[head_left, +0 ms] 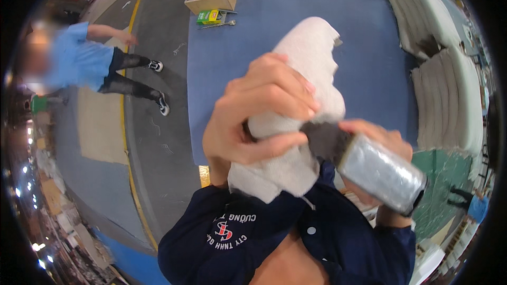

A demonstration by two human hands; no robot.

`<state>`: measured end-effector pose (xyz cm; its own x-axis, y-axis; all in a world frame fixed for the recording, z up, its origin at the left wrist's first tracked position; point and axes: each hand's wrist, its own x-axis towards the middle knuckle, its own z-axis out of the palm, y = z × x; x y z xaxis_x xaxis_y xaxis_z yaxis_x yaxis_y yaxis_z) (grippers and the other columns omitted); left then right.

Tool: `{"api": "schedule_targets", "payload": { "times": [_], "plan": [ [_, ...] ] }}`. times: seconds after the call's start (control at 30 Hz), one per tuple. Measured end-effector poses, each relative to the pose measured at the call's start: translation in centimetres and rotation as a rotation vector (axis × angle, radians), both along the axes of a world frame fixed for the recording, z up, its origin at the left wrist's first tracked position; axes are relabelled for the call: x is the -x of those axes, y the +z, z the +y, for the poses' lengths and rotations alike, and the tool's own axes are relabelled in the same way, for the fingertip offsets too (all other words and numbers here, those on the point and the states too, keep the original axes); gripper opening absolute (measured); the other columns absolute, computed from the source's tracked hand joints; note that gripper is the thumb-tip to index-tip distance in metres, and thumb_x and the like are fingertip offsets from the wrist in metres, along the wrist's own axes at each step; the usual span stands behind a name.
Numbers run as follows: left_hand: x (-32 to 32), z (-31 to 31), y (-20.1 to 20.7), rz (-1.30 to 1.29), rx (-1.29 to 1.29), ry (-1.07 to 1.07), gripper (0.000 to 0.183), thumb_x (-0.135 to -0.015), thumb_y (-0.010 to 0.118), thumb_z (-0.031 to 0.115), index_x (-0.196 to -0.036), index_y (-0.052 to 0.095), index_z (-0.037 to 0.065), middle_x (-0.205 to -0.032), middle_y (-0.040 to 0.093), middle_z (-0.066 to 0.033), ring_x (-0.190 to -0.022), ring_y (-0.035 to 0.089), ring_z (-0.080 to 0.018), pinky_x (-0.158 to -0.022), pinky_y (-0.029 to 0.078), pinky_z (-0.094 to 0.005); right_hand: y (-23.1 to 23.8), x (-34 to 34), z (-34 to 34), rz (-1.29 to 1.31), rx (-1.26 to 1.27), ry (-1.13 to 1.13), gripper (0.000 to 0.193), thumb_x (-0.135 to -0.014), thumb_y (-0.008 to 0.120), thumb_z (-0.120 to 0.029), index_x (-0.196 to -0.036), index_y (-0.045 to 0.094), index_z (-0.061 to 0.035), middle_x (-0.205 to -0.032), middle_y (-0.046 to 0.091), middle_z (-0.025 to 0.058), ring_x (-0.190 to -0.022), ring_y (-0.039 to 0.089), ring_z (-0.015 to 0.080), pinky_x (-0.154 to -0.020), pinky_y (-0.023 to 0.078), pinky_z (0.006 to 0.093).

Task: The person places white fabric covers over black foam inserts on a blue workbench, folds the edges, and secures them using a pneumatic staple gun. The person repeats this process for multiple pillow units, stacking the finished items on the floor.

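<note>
A thick white cloth piece (309, 47) with a rounded far end and a notched right edge is held up in front of my chest. My left hand (264, 97) is closed round its middle, the thumb below and fingers over the top. Loose cloth hangs beneath that hand. My right hand (391, 142) grips a boxy tool (383, 174) with a shiny silver body, partly hiding the hand. The tool's dark grey front end (325, 140) is blurred and meets the cloth beside my left fingertips. Its exact kind I cannot make out.
Beyond my hands lies a blue-topped table (364, 16). On its far left are a wooden box (229, 0), a green and yellow carton (210, 17) and a thin metal tool (222, 24). White padded stacks (449, 95) line the right. A person (84, 60) walks in the left aisle.
</note>
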<state>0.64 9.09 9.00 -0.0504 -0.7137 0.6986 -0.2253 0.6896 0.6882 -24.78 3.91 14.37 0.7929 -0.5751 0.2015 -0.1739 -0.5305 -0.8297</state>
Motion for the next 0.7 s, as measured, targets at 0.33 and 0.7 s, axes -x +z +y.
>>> {"api": "schedule_targets", "payload": {
  "times": [0.33,0.7],
  "plan": [
    [-3.7,4.2,-1.1,0.162,-0.167,0.121,0.042,-0.085,0.066,0.024,-0.12,0.068,0.0,-0.133,0.063,-0.0178,-0.128,0.058,-0.0292,-0.111,0.04,-0.0427,-6.7,6.0,-6.3,0.224,-0.665,-0.087,0.054,-0.079,0.084,-0.007,-0.13,0.066,-0.0005,-0.094,0.067,0.0078,-0.071,0.062,0.0081,-0.056,0.049,0.0265],
    [3.5,12.8,2.5,-0.157,-0.151,0.754,0.067,-0.079,0.078,0.034,-0.133,0.059,0.0,-0.137,0.059,-0.0159,-0.131,0.054,-0.0272,-0.113,0.038,-0.0382,-35.6,29.1,-20.3,0.809,0.401,-0.606,0.078,-0.083,0.063,0.004,-0.155,0.042,-0.017,-0.125,0.051,0.0263,-0.106,0.062,0.0503,-0.091,0.051,0.0514]
  ]
}}
